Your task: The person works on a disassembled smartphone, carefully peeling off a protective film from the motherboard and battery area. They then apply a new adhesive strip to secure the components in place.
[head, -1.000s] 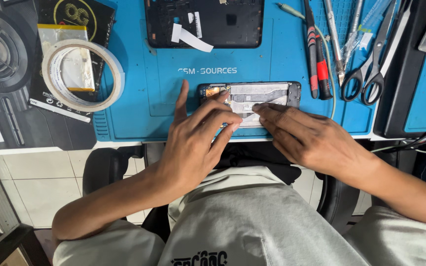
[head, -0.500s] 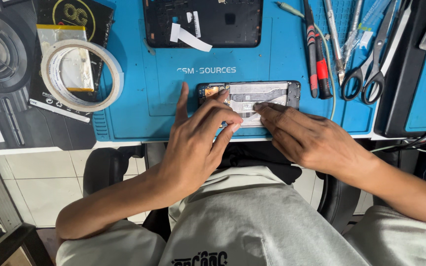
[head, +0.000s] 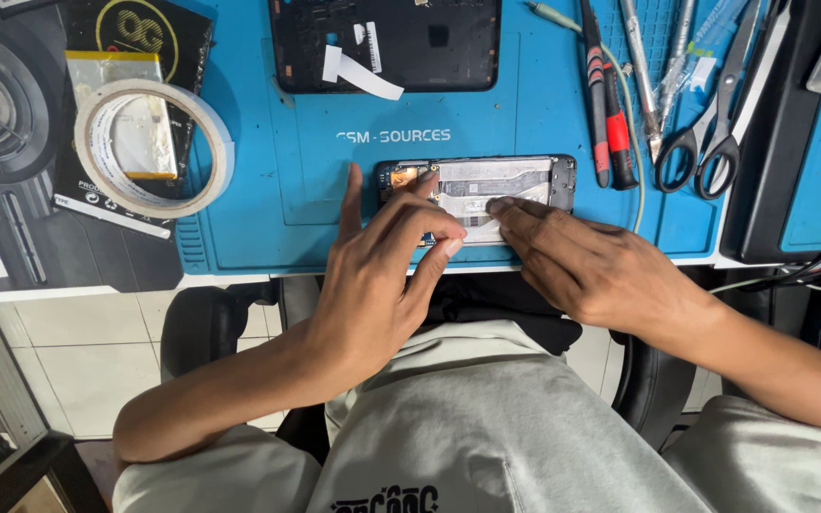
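An opened phone [head: 501, 180] with bare metal and circuit parts lies flat on the blue work mat [head: 287, 180], near its front edge. My left hand [head: 382, 275] rests over the phone's left half, thumb and fingers pinched together at its lower edge. What they pinch is too small to tell. My right hand [head: 591, 266] comes in from the right, its fingertips pressing on the middle of the phone's lower edge. Both hands hide the phone's near side.
A black phone back cover [head: 387, 43] with white strips lies at the mat's far edge. A roll of clear tape [head: 154, 147] sits at the left. Screwdrivers [head: 605, 104], tweezers and scissors [head: 710, 133] lie at the right, beside a black tray [head: 772, 142].
My left hand's fingers have curled slightly tighter over the phone. My right fingertips stay on its lower edge. The phone has not moved.
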